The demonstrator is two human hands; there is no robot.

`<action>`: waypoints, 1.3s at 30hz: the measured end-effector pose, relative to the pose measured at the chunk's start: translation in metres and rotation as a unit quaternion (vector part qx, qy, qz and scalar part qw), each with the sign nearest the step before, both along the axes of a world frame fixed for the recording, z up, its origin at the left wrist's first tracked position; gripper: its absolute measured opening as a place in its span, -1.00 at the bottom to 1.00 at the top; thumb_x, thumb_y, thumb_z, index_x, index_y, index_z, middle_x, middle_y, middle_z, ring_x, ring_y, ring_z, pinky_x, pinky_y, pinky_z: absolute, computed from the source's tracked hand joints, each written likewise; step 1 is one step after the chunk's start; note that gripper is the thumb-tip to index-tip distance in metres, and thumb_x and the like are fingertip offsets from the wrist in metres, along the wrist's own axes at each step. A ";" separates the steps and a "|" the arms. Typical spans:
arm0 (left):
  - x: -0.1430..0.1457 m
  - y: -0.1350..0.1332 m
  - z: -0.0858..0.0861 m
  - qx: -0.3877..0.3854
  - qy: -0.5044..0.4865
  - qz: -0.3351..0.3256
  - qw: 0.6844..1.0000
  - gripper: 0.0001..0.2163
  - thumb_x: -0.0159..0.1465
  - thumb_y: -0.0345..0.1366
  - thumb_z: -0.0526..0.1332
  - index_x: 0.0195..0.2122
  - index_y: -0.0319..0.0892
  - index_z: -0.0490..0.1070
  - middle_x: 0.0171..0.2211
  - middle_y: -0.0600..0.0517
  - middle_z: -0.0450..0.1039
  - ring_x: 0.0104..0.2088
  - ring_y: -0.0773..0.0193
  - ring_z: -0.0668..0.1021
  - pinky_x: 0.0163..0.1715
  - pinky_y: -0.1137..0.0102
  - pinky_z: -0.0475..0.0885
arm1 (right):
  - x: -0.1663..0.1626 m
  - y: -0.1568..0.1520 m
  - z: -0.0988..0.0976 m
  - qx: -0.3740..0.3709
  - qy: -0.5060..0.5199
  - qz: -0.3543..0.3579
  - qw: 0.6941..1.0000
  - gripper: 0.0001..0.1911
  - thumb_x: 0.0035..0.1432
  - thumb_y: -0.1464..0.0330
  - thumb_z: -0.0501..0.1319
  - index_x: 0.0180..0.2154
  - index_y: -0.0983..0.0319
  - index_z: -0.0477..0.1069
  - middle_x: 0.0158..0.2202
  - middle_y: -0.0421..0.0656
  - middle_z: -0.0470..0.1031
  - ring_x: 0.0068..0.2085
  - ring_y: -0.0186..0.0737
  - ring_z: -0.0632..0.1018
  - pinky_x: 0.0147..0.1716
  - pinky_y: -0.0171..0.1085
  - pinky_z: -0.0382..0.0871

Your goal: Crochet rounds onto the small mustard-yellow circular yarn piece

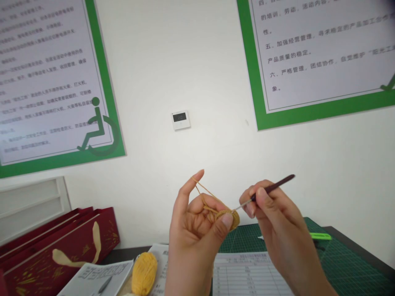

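Observation:
My left hand [197, 230] pinches a small round piece of mustard-yellow crochet work [235, 221] between thumb and fingers. Its index finger is raised, and a strand of yellow yarn [212, 194] runs from that fingertip down to the piece. My right hand [274, 213] grips a crochet hook [277, 183] by its dark handle, like a pen. The hook's thin metal shaft points left, its tip at the upper edge of the crochet work. Exactly how the tip sits in the stitches is too small to tell.
A yellow yarn ball [144, 273] lies on papers at lower left, beside a pen [105, 285]. Dark red gift bags [106, 230] stand at far left. Behind my hands are a green cutting mat [345, 263], a printed sheet [247, 275] and a bright green cutter [321, 236].

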State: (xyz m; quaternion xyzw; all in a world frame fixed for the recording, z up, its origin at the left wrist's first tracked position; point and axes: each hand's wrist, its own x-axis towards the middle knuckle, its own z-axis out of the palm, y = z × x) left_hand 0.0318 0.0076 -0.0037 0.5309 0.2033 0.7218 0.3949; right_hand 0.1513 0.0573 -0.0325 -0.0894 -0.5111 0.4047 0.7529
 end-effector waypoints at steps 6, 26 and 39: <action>0.001 0.000 0.000 -0.004 -0.020 -0.020 1.000 -0.40 0.17 -0.50 0.42 0.21 0.04 0.36 -0.42 0.13 0.49 -0.39 0.34 0.54 -0.25 0.40 0.50 | -0.011 0.001 0.002 -0.038 -0.001 0.225 0.974 -0.65 0.29 0.15 0.27 -0.43 0.19 0.26 -0.47 -0.27 0.34 -0.40 -0.33 0.34 -0.35 -0.33 0.30; -0.008 -0.001 0.002 -0.104 -0.046 -0.155 0.981 -0.26 0.09 -0.55 0.42 0.32 -0.26 0.26 -0.40 0.05 0.45 -0.33 0.25 0.55 -0.15 0.33 0.48 | -0.017 -0.004 -0.010 0.226 0.075 -0.085 0.968 -0.90 0.42 0.42 0.12 -0.11 0.16 0.40 -0.38 -0.20 0.52 -0.33 -0.24 0.57 -0.37 -0.23 0.48; 0.002 0.000 0.000 -0.029 -0.016 -0.034 0.999 -0.45 0.13 -0.50 0.44 0.16 -0.10 0.44 -0.43 0.10 0.47 -0.42 0.36 0.50 -0.31 0.43 0.45 | -0.015 -0.004 -0.002 0.058 0.048 0.098 0.992 -0.86 0.38 0.24 0.20 -0.25 0.13 0.40 -0.29 -0.23 0.54 -0.23 -0.34 0.54 -0.19 -0.36 0.45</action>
